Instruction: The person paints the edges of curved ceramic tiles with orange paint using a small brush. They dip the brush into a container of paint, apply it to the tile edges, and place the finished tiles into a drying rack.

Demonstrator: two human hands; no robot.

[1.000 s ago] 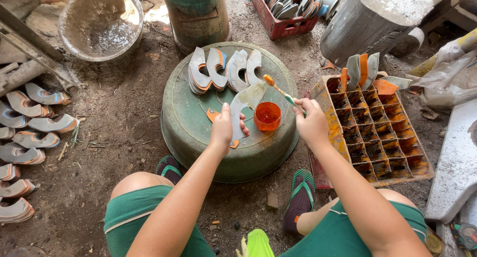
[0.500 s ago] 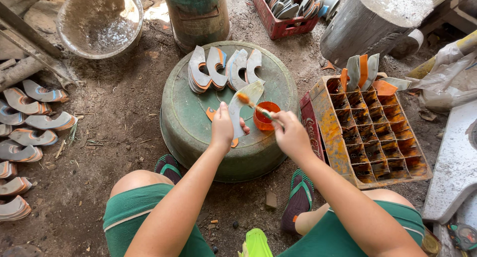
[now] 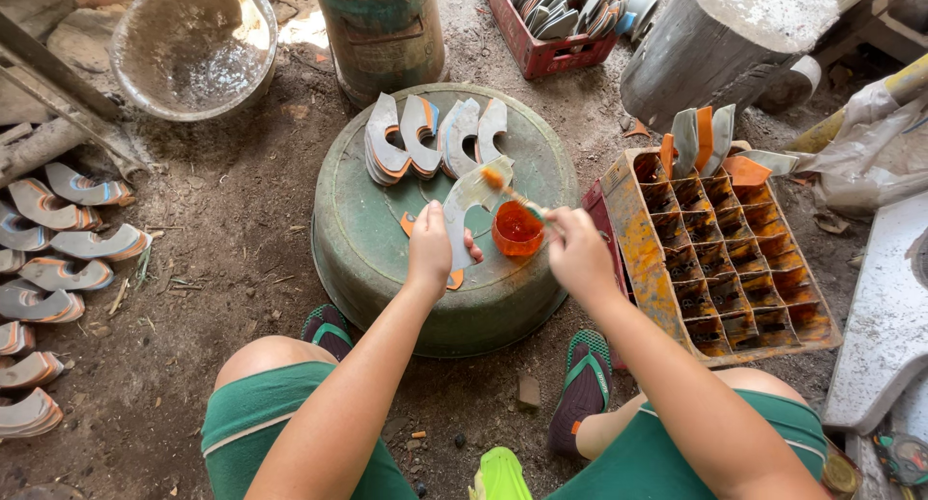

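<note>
Head view: left hand [image 3: 429, 251] pins the sole piece [image 3: 468, 210] upright-lengthwise; right hand [image 3: 578, 254], gripping a brush [image 3: 512, 197], reaches its upper end.

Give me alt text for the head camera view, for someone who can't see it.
A seated person's left hand pins a curved grey sole-shaped piece on an upturned round green metal basin, while the right hand brushes it with a thin orange-tipped brush, beside a small orange pot.
</note>
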